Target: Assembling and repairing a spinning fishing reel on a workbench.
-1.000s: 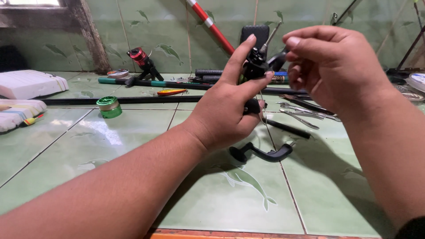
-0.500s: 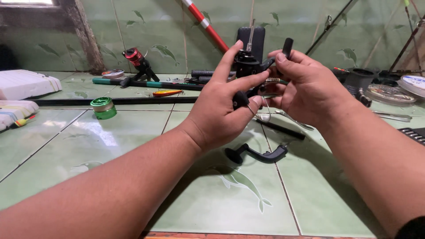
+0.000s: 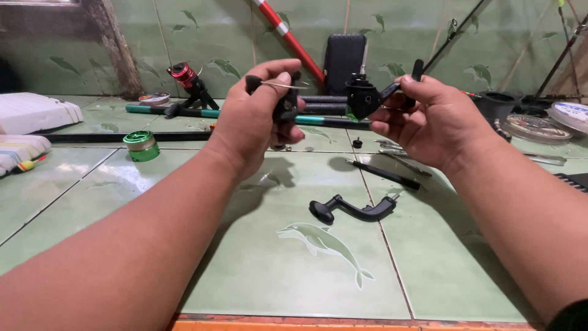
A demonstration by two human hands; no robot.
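Note:
My left hand [image 3: 257,122] is raised over the green tiled floor and grips a black fishing reel part with a thin wire bail [image 3: 283,98]. A little to the right, my right hand [image 3: 438,119] holds a second black reel piece [image 3: 367,97] by its stem. The two pieces are apart, with a gap of air between them. Below my hands a black crank handle [image 3: 354,210] lies flat on the tiles, and a thin black shaft [image 3: 383,173] lies near it.
A green spool [image 3: 141,146] stands at the left, a red-and-black reel [image 3: 185,79] on a rod at the back. White foam block [image 3: 33,111] at far left. A black case [image 3: 344,61] leans on the wall. Line spools [image 3: 551,122] and rods [image 3: 318,116] crowd the right.
My hands have pulled apart: the reel they held together is now split, one black piece in each hand. The view has shifted slightly.

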